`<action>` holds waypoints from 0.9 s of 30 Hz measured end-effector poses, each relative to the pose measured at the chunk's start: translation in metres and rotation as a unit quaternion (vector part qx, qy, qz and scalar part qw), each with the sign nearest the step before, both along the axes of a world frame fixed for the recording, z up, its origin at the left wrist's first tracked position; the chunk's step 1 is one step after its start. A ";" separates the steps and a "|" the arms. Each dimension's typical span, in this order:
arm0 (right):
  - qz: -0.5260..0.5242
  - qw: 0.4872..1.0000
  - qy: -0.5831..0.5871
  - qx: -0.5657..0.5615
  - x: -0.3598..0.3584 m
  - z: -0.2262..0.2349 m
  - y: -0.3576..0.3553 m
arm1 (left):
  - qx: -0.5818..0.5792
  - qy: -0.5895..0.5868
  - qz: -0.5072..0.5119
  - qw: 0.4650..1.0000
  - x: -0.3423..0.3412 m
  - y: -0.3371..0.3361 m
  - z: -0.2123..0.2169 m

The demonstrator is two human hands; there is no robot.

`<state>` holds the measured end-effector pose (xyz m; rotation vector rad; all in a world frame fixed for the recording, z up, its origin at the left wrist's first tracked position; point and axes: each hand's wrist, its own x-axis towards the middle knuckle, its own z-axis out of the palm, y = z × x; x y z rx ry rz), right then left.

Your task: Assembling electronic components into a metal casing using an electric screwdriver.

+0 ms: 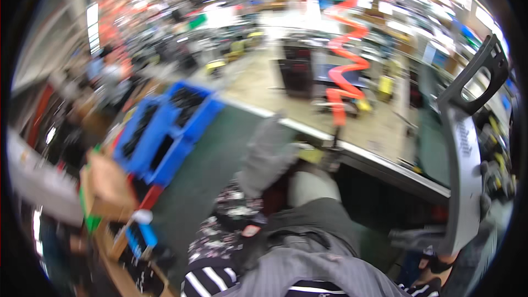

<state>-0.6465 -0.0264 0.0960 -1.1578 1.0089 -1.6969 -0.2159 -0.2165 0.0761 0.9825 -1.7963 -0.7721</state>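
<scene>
My left hand [267,157], in a grey glove below a flowered sleeve, hangs by the near edge of the workbench. Motion smears it, but its fingers look stretched out with the thumb apart, and I see nothing in them. At the right stands a long, curved grey plastic part [465,170] with an oval cutout in its upper end. My right hand [446,259] grips it low down, mostly hidden behind it; a dark band circles the wrist. Close to my left hand, a small yellow object [309,154] sits at the bench edge, too blurred to name.
An orange coiled hose [347,66] hangs down to the bench edge. Across the workbench [247,85] stand a black box-like object [297,69] and yellow-and-black items. Blue bins [187,137] with dark parts stand left, near a cardboard box [110,187]. The background is blurred.
</scene>
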 end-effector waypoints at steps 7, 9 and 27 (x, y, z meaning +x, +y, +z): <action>0.482 0.859 -0.111 0.134 0.189 -0.009 -0.138 | -0.011 0.258 -0.047 0.965 0.087 0.041 0.022; 0.582 0.757 -0.194 0.224 0.245 -0.026 -0.166 | 0.106 0.301 -0.023 0.947 0.130 0.065 0.008; 0.246 0.954 -0.043 0.164 0.289 -0.126 -0.226 | -0.266 -0.056 0.450 0.851 0.221 0.127 0.061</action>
